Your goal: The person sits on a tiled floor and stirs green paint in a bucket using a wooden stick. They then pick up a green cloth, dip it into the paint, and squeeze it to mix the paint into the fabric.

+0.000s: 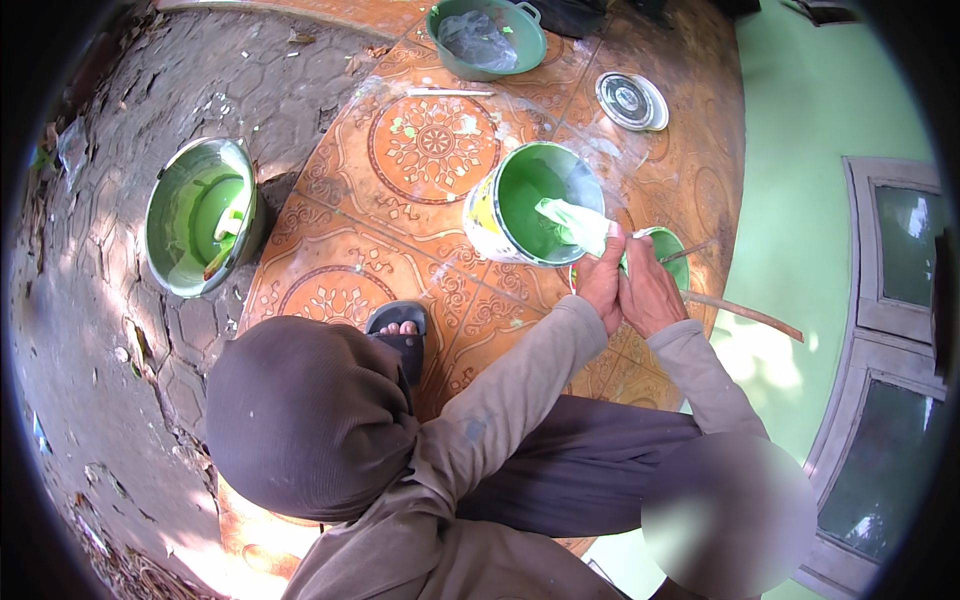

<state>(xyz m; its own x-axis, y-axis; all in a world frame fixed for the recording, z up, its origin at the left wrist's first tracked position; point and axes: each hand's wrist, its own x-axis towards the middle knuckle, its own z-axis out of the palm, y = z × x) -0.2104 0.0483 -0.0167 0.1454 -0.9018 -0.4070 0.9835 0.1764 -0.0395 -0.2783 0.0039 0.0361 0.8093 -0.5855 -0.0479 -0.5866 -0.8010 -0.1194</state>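
My left hand [602, 285] and my right hand [652, 292] are close together at the near right rim of a bucket. Both are closed on a crumpled, pale green sheet [575, 226], thin like plastic or cloth; I cannot tell which. Its loose end hangs over the bucket's opening. The bucket [484, 222] is white and yellow outside, with green paint coating its inside. Partly hidden behind my hands stands a smaller container [672, 262] with green inside. A wooden stick [748, 315] juts out to the right beside my right hand.
A basin [250, 255] with green liquid and a brush-like tool stands at left. A green tub [537, 45] holding clear plastic sits at the far side, near a round lid [632, 101] and a white strip [450, 92]. A green wall [800, 110] with windows rises at right.
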